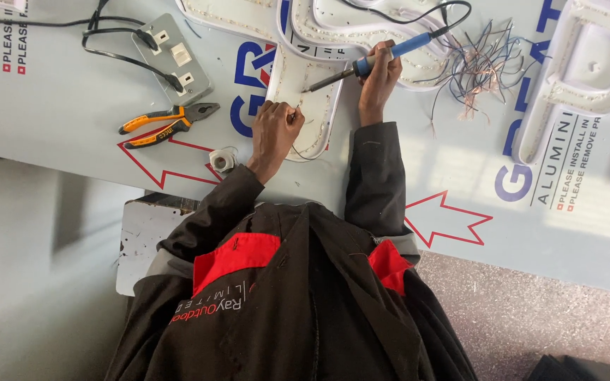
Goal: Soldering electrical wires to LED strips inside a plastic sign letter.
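Leaning over the grey sheet-covered workbench (pixel 72 120), I am wearing a dark jacket with red panels (pixel 238 257). Nearest my body, my left hand (pixel 274 130) is pinching closed on a thin wire (pixel 298 107) at the edge of a white channel letter (pixel 305 92) lined with small LED dots. Just beyond, my right hand (pixel 378 74) is wrapping shut around the blue handle of a soldering iron (pixel 368 62), its tip angling down toward the wire. Left of my hands, a small white solder spool (pixel 222 159) is sitting near orange-handled pliers (pixel 171 123). Farther off, a grey socket box (pixel 172 58) is lying by black cables; loose stripped wires (pixel 478 67) are spreading at right.
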